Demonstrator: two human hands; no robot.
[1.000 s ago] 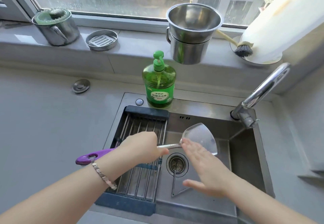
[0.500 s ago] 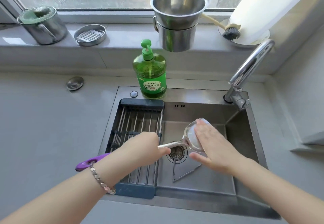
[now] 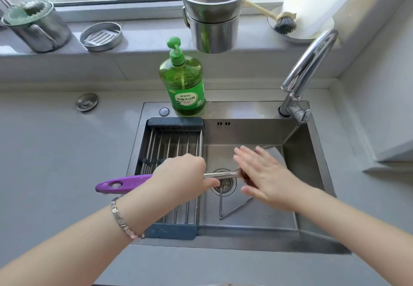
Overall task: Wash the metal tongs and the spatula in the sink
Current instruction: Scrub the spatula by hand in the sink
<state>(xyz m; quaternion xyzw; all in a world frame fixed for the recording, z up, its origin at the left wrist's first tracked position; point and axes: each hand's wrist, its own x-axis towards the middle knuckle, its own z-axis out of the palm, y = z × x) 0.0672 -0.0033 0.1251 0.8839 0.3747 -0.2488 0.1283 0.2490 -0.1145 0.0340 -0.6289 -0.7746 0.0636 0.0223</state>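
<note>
My left hand (image 3: 181, 175) grips the spatula (image 3: 125, 184) by its handle and holds it level over the steel sink (image 3: 252, 133). The handle's purple end sticks out to the left, and the metal shaft runs right over the drain. My right hand (image 3: 263, 174) lies flat with straight fingers on the spatula's metal blade and covers most of it. Only the blade's far corner shows at the sink's right wall. No tongs are in view. No water runs from the faucet (image 3: 308, 66).
A wire drying rack (image 3: 174, 151) spans the sink's left part. A green dish soap bottle (image 3: 183, 84) stands on the sink's back rim. The windowsill holds stacked steel pots (image 3: 212, 13), a lidded pot (image 3: 35, 26), a small dish (image 3: 101, 36) and a brush (image 3: 283, 23).
My right hand slid along the blade, from its near side to flat across its top. The view dropped closer over the sink. My left hand kept its grip on the handle.
</note>
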